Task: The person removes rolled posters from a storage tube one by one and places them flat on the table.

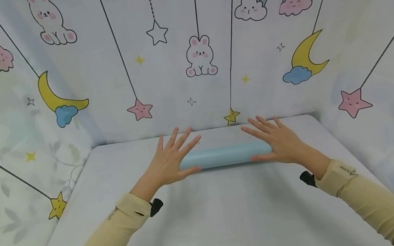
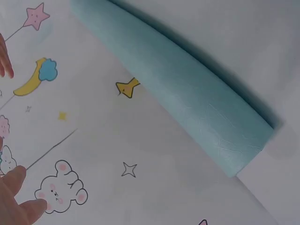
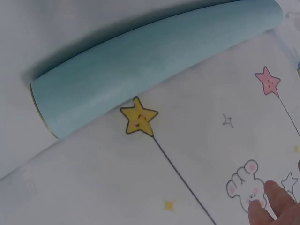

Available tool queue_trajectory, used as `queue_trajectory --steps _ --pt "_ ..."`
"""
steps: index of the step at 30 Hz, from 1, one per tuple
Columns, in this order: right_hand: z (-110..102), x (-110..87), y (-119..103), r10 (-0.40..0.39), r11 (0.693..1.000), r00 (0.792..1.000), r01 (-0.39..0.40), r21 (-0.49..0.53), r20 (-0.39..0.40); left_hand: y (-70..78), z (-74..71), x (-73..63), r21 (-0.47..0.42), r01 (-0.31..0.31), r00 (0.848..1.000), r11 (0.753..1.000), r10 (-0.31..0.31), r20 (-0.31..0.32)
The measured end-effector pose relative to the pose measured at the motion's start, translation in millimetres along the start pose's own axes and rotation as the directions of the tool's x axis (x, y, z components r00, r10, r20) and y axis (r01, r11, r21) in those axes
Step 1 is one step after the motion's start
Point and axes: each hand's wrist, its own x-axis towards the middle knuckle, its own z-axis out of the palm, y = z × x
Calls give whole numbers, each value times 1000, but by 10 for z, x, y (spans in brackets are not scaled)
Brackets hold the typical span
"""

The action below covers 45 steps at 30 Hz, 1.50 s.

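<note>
A smooth light blue roll (image 1: 230, 155) lies crosswise near the far edge of the table. In the head view my left hand (image 1: 172, 158) overlaps its left end, fingers spread and straight, thumb pointing inward along its near side. My right hand (image 1: 280, 140) mirrors this at the other end, fingers spread wide. Both hands hide the roll's ends in that view. The left wrist view shows one end of the roll (image 2: 187, 93), faintly creased, with fingertips (image 2: 23, 206) off at the lower left. From the right wrist, a thin yellowish edge rims the roll's end (image 3: 93, 89).
The white table (image 1: 234, 219) runs from the roll toward the person. Behind it stands a fabric backdrop (image 1: 181, 66) printed with rabbits, stars, moons and rainbows, which also covers both sides. A small black device (image 1: 157, 206) sits at the left cuff, another (image 1: 307, 179) at the right.
</note>
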Motion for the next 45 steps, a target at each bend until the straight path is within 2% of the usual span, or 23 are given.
queue_trajectory --steps 10,18,36,45 --pt "189 7 109 26 1000 999 -26 17 26 -51 152 28 -40 20 1000 999 -20 5" --pt "323 11 184 14 1000 1000 -14 17 -21 -85 242 57 -47 51 998 998 -50 37" --pt "523 41 308 75 997 997 -76 29 17 -144 487 123 -28 52 997 998 -51 50" --pt "631 55 372 75 994 997 -78 78 33 -174 537 161 -32 53 998 998 -52 32"
